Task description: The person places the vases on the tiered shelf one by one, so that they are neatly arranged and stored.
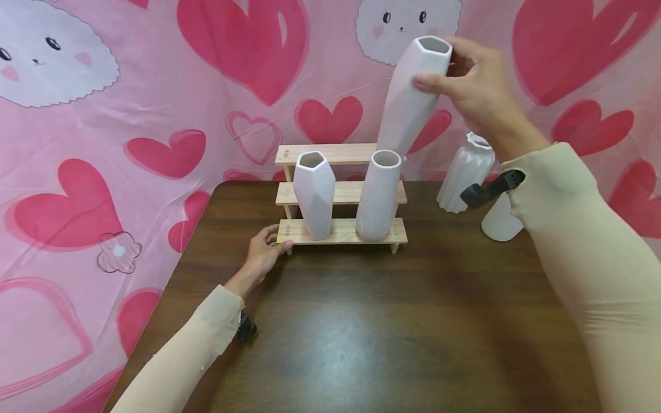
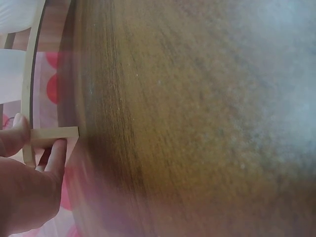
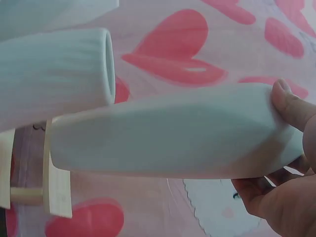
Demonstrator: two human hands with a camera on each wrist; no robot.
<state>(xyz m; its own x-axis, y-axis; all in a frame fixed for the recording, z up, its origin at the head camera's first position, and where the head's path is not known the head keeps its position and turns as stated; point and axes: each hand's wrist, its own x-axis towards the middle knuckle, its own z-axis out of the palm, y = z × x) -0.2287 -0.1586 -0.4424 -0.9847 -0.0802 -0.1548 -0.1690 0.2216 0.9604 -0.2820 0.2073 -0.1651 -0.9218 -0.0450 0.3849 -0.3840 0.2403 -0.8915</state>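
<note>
A tall faceted white vase point(image 1: 408, 97) is in my right hand point(image 1: 482, 86), thumb on one side near the mouth and fingers on the other. Its base is at the right end of the top tier of a three-step wooden stand point(image 1: 330, 152); the right wrist view shows the vase's base point(image 3: 61, 143) against that tier, though firm contact is unclear. My left hand point(image 1: 262, 252) grips the front left corner of the bottom tier, fingers by the stand's leg point(image 2: 54, 133). On the bottom tier stand a faceted vase point(image 1: 315, 195) and a smooth round-mouthed vase point(image 1: 379, 198).
Right of the stand, a ribbed white vase point(image 1: 465, 175) stands on the brown wooden table point(image 1: 330, 332). Beside it is another white vase point(image 1: 501, 221), partly hidden by my right sleeve. A pink heart-patterned cloth point(image 1: 248, 63) hangs behind the table.
</note>
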